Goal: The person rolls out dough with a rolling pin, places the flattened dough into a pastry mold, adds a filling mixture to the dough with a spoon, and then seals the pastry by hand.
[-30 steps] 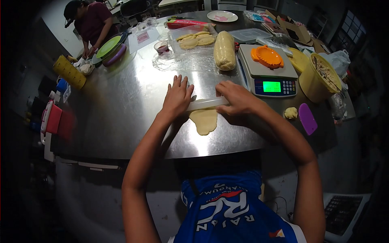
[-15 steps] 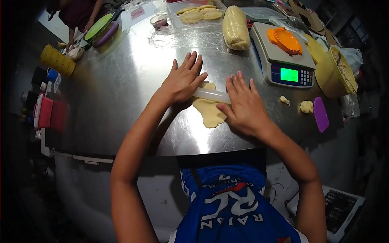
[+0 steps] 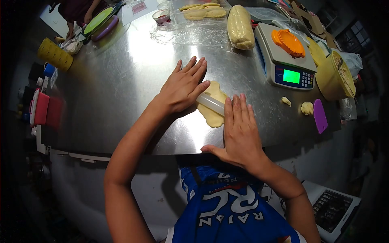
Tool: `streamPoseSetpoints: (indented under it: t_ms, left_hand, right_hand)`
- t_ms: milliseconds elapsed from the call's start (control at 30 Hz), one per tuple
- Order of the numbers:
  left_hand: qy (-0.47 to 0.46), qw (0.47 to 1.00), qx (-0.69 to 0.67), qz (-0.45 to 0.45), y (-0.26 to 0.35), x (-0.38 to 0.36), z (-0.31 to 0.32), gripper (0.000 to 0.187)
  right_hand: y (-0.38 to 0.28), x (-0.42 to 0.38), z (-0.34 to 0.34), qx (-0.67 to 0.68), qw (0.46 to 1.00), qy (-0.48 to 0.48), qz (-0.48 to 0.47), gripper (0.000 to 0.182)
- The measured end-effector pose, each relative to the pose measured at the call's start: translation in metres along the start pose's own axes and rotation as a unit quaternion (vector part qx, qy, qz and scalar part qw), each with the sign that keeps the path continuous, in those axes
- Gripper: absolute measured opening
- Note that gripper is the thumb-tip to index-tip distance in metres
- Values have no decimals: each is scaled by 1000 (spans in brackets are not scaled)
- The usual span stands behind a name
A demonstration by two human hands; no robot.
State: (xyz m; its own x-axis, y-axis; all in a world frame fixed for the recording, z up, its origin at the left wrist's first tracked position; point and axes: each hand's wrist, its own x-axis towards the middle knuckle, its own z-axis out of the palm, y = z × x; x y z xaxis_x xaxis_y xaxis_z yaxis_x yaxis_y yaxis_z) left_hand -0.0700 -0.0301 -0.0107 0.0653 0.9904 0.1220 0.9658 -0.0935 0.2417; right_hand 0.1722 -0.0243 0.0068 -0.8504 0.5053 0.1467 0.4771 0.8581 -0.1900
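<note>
A flattened sheet of pale dough [image 3: 212,115] lies on the steel table near its front edge. Across it runs a white rolling pin [image 3: 212,104], slanting down to the right. My left hand [image 3: 183,87] lies flat over the pin's left end with its fingers stretched out. Over the right end is my right hand [image 3: 242,133], palm down, its fingers straight and the thumb spread toward the left. Both ends of the pin are hidden beneath my hands.
To the right stand a digital scale [image 3: 285,56] bearing an orange dough mould [image 3: 289,43], and a yellow tub [image 3: 335,79]. Dough bits [image 3: 306,108] lie beside a purple scraper [image 3: 320,116]. A wrapped dough roll [image 3: 240,28] lies at the back. Another person [image 3: 77,12] is at far left.
The rolling pin has turned to a steeper slant. My right hand has come nearer the front edge, its thumb now off the dough. My left hand has shifted slightly.
</note>
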Motion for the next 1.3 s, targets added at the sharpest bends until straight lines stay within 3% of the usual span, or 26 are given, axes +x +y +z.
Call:
streamPoseSetpoints:
  t_ms: [333, 700, 967, 1100, 1300]
  left_hand:
    - [-3, 999, -38, 35, 1, -10, -6, 69]
    - [14, 1000, -27, 6, 21, -66, -19, 82]
    - [-31, 997, -34, -69, 41, -85, -23, 80]
    - [-2, 997, -18, -73, 38, -71, -16, 77]
    - [57, 986, 18, -158, 12, -32, -2, 70]
  right_hand:
    - [-18, -18, -10, 31, 999, -11, -37, 124]
    - [-28, -36, -11, 39, 996, 0, -76, 116]
    - [34, -10, -4, 183, 980, 0, -77, 88]
    - [51, 33, 5, -4, 997, 32, -70, 77]
    - [69, 92, 12, 48, 999, -17, 4, 64]
